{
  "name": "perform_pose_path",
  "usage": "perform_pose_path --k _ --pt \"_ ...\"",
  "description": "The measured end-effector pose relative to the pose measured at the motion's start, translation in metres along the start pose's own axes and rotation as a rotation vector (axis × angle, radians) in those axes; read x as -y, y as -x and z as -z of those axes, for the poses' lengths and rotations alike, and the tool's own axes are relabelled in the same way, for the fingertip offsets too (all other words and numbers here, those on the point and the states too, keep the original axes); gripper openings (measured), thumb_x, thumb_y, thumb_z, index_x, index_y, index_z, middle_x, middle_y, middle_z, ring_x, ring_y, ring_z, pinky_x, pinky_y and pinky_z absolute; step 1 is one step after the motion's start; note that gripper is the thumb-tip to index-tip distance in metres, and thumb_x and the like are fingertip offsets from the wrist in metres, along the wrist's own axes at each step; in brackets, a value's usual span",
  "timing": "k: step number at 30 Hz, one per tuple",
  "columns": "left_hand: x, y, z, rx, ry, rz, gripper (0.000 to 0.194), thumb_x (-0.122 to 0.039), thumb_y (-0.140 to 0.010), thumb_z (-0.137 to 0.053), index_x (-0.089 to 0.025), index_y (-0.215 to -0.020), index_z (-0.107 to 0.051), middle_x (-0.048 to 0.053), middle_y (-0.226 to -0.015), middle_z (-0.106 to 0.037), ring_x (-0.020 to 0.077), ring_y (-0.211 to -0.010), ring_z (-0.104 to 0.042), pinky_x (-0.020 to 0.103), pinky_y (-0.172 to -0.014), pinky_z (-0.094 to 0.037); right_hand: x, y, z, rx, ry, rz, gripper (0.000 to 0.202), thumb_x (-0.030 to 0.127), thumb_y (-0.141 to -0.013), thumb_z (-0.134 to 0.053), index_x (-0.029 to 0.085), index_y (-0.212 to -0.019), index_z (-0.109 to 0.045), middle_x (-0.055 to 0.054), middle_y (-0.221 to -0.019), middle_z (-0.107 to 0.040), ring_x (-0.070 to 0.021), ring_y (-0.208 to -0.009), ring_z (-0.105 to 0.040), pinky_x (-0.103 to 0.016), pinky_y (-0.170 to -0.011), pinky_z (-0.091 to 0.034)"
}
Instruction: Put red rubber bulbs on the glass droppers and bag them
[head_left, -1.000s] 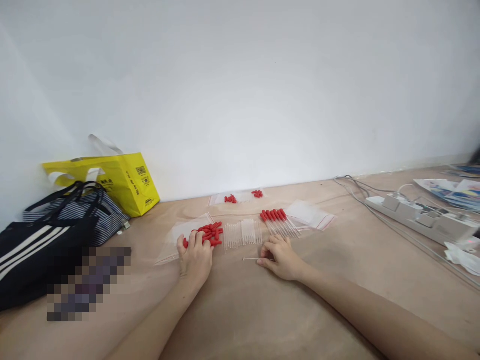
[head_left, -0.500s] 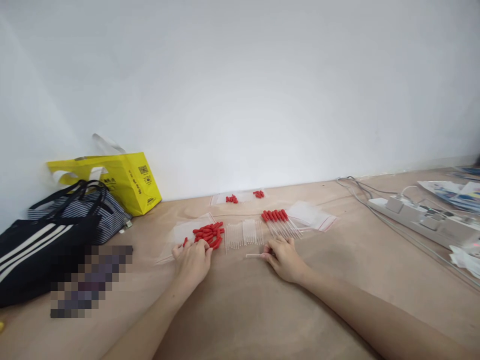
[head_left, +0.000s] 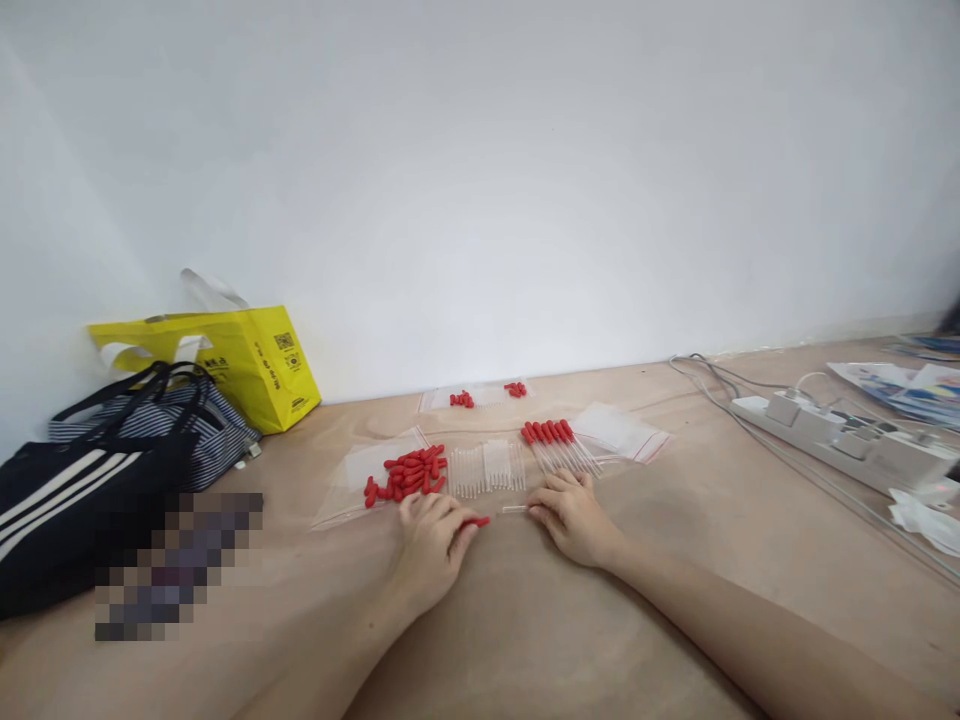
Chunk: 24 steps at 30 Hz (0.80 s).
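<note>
My left hand (head_left: pixel 435 548) is closed, pinching a red rubber dropper bulb (head_left: pixel 481 521) whose end sticks out to the right. My right hand (head_left: pixel 574 518) is closed on a clear glass dropper tube (head_left: pixel 514 510), its free end pointing left toward the bulb. A small gap separates the two pieces. Behind my left hand lies a pile of red bulbs (head_left: pixel 412 470) on a clear plastic bag (head_left: pixel 341 495). Several bare glass tubes (head_left: pixel 466 472) lie in a row between the hands. Beyond my right hand is a row of droppers with red bulbs fitted (head_left: pixel 561 450).
Near the wall is a bag with red bulbs (head_left: pixel 461 399). Another flat zip bag (head_left: pixel 619 430) lies behind the droppers. At left stand a yellow bag (head_left: pixel 277 365) and a black bag (head_left: pixel 97 500). A power strip (head_left: pixel 847 440) with cables is at right.
My left hand has moved right from the pile, carrying a red bulb toward the tube. My right hand stays almost in place, with less of the glass tube showing.
</note>
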<state>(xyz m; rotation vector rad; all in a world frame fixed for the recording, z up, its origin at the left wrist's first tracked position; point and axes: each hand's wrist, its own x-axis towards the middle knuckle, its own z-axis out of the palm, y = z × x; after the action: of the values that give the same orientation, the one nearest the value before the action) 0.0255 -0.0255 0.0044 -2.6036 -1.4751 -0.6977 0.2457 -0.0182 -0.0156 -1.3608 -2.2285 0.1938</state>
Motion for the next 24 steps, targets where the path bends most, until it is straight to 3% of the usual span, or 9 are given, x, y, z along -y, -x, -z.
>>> perform_pose_path --k 8,15,24 --pt "-0.004 0.000 -0.013 0.000 0.016 -0.028 0.016 -0.027 -0.078 -0.051 -0.028 -0.087 -0.064 0.002 -0.099 -0.061 0.0213 -0.096 -0.049 0.048 -0.088 -0.021 -0.001 0.001 0.001 0.029 -0.041 -0.001 0.019 0.025 -0.083 -0.044 0.025 -0.086 -0.063 -0.002 -0.084 -0.059 -0.0167 -0.086 -0.047 -0.032 -0.077 -0.024" --pt "-0.008 -0.005 -0.014 -0.047 0.074 -0.063 0.015 -0.023 -0.080 -0.050 -0.029 -0.083 -0.064 -0.001 -0.085 -0.066 0.0192 -0.087 -0.053 0.046 -0.084 -0.022 0.003 -0.008 -0.005 0.054 -0.111 -0.157 0.010 0.031 -0.074 -0.057 0.022 -0.072 -0.061 0.000 -0.081 -0.059 -0.0176 -0.085 -0.048 -0.032 -0.074 -0.025" --pt "-0.008 -0.005 -0.018 -0.144 0.120 -0.102 0.016 -0.019 -0.083 -0.046 -0.025 -0.082 -0.061 -0.005 -0.075 -0.067 0.0166 -0.084 -0.057 0.049 -0.094 -0.009 0.010 -0.004 -0.010 -0.090 -0.188 -0.067 0.011 0.021 -0.082 -0.044 0.019 -0.076 -0.053 0.001 -0.077 -0.060 -0.0140 -0.080 -0.049 -0.035 -0.082 -0.020"
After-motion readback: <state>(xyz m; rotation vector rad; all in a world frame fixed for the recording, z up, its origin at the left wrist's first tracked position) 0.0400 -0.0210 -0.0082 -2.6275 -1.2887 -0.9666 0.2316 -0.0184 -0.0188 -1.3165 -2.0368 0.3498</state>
